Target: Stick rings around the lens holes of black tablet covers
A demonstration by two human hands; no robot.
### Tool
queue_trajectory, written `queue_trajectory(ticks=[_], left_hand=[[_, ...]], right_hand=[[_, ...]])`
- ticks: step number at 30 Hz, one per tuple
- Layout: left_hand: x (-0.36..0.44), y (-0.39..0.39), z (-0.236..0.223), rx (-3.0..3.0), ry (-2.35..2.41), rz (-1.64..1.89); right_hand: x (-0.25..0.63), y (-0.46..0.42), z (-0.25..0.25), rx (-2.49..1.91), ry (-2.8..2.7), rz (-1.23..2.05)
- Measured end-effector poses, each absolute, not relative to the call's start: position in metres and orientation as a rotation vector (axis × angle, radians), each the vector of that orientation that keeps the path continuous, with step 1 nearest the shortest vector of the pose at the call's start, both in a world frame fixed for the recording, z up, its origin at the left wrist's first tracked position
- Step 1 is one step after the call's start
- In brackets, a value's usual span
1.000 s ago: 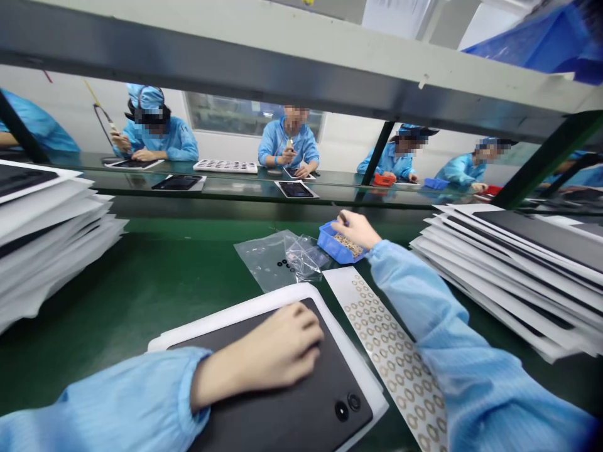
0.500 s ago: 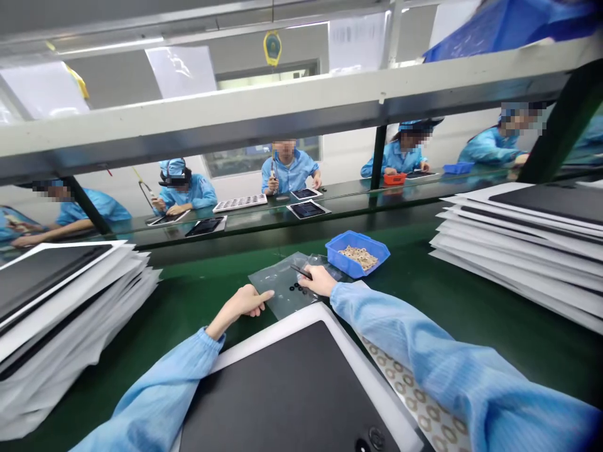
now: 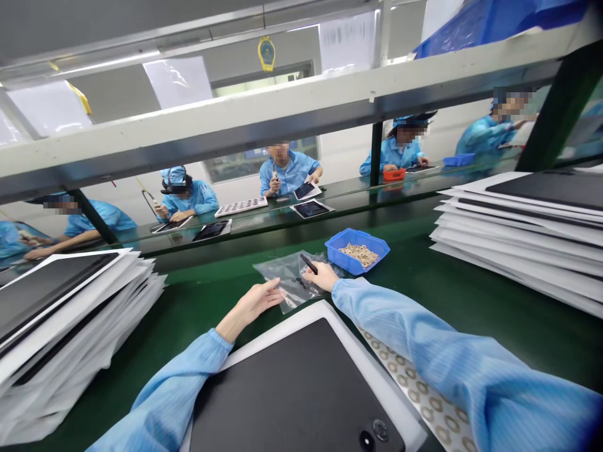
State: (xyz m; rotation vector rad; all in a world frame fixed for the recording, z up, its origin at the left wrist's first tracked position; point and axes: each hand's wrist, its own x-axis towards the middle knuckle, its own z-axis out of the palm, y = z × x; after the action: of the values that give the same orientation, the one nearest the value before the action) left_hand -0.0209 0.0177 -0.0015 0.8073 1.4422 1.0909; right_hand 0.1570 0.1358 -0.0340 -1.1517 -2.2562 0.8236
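My right hand (image 3: 325, 277) is shut on a pair of slim black tweezers (image 3: 308, 263) above a transparent plastic bag (image 3: 277, 276). A few small black rings lie on the bag, partly hidden by my hands. My left hand (image 3: 257, 302) is open, its fingertips at the bag's near edge. Just below my hands lies a dark panel on a white backing sheet (image 3: 296, 389), with two round camera-like openings near its corner. Under my right forearm, a sheet of ring-shaped stickers (image 3: 417, 402) lies partly hidden.
A blue bin of small tan rings (image 3: 357, 251) stands beyond the bag. Tall stacks of panels rise on the green bench at left (image 3: 70, 320) and right (image 3: 522, 232). A metal shelf rail (image 3: 282, 113) crosses above, with co-workers in blue at a facing bench.
My left hand has left the dark panel and moved to the bag's edge. My right hand has gone from the blue bin to above the bag, with tweezers showing in it.
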Motion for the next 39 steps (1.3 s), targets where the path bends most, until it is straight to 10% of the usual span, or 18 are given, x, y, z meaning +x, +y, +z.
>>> queue_trajectory(ticks=[39], left_hand=[[0.006, 0.048, -0.014, 0.857, 1.321, 1.219]], right_hand=[[0.145, 0.11, -0.028, -0.989, -2.315, 0.658]])
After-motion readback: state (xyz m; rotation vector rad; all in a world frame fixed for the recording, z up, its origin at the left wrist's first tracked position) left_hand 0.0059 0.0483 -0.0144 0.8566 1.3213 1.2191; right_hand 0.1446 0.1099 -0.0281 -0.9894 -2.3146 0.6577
